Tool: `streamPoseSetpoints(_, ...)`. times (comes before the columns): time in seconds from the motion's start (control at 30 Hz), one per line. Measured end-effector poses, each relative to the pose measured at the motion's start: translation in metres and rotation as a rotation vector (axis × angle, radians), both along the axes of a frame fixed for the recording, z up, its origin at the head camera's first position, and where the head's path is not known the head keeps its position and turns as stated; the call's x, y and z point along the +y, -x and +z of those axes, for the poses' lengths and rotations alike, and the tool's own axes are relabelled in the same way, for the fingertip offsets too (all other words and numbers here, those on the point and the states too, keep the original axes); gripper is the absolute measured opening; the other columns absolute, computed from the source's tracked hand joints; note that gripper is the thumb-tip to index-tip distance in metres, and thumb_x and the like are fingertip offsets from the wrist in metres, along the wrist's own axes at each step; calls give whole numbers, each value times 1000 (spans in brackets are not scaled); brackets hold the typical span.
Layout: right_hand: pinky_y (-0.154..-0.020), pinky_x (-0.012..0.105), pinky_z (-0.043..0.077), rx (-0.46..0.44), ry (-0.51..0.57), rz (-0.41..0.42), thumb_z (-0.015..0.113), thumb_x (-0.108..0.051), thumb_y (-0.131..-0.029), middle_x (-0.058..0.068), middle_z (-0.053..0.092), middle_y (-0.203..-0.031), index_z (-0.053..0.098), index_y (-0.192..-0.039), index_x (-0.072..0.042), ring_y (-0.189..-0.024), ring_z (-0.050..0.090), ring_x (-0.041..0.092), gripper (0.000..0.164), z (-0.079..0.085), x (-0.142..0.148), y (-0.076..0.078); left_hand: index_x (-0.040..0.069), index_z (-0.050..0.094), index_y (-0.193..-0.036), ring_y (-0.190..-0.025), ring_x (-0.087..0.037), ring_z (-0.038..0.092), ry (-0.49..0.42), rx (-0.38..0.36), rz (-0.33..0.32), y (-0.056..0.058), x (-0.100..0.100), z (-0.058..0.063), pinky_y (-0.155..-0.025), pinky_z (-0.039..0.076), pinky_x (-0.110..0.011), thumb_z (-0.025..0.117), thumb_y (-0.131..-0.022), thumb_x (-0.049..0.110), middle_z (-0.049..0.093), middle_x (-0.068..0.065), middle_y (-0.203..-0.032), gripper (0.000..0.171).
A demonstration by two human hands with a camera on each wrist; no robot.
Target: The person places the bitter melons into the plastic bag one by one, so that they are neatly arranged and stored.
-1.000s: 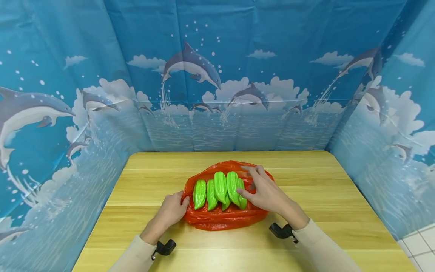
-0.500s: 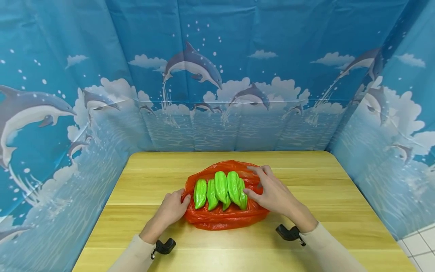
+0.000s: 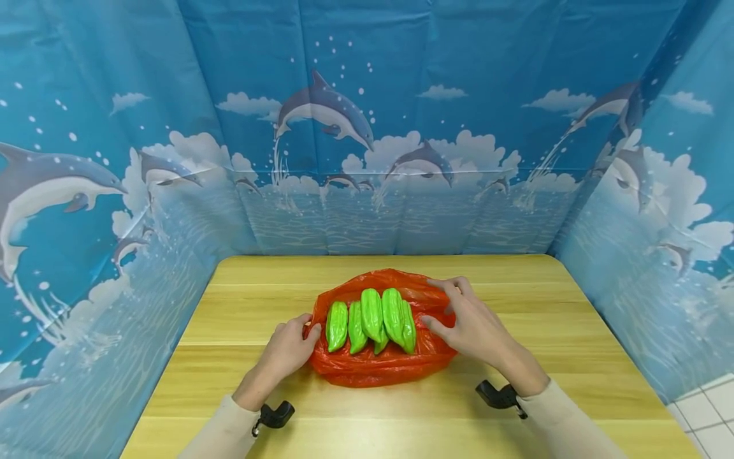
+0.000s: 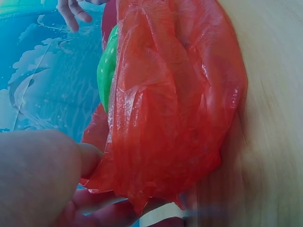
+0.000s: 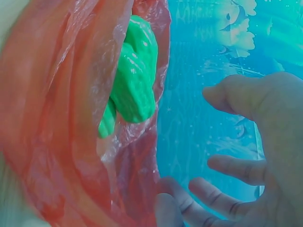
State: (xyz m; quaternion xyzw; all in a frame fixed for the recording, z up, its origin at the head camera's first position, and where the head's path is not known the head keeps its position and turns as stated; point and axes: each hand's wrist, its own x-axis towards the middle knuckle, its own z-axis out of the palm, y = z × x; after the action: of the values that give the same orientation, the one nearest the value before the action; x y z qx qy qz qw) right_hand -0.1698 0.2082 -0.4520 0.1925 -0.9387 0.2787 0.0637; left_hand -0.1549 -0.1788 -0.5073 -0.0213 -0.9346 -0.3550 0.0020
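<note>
A red plastic bag [image 3: 373, 376] lies on the table with its mouth spread open. Inside it, several glossy bright green, ridged, gourd-like pieces [image 3: 371, 315] lie side by side; their lower parts are partly hidden by one another. My left hand [image 3: 289, 347] pinches the bag's left edge, and in the left wrist view its thumb [image 4: 90, 158] is over the plastic with fingers beneath. At the bag's right side my right hand [image 3: 482, 328] hovers with spread, slightly bent fingers, holding nothing. From the right wrist, a gap shows between the thumb [image 5: 232, 94] and the green pieces.
The wooden table [image 3: 367, 427] reaches out around the bag on all sides. A blue dolphin-print curtain [image 3: 367, 217] encloses it at the back, left and right. White floor tiles [image 3: 713, 408] show at the lower right.
My right hand has drawn off to the right, from over the rightmost green piece to the bag's right edge. The left hand stays at the left edge, and the green pieces keep their places.
</note>
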Motion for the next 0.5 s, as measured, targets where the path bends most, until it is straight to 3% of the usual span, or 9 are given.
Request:
streamPoseSetpoints(0.27,-67,32,53,41,4,-26,84,-39,-109,20,55,-156,57,-168,-19,-102,67,21,68,0,9,-1,-3,68,-155,-59,-16,60,9,51,4,0,-1,8,-54,47,-31,67,-118,25,74,-5,-82,46)
streamPoseSetpoints(0.37,-68,33,53,53,6,-31,84,-38,-109,19,55,-155,59,-167,-18,-105,69,27,67,-1,13,-2,-1,70,-154,-71,-16,70,45,79,13,0,-1,12,-66,59,-34,68,-118,26,86,-14,-105,46)
streamPoseSetpoints(0.47,-68,34,55,65,2,-37,84,-39,-109,19,54,-156,59,-167,-18,-109,71,33,67,-3,18,-3,1,71,-154,-70,-18,69,70,103,17,-1,-1,16,-70,60,-38,69,-117,27,84,-22,-134,45)
streamPoseSetpoints(0.5,-68,34,56,73,-2,-40,84,-39,-109,19,53,-157,59,-167,-17,-111,72,35,67,-4,19,-3,3,71,-155,-67,-16,67,82,107,20,-1,-1,18,-69,59,-36,68,-117,28,85,-22,-132,46)
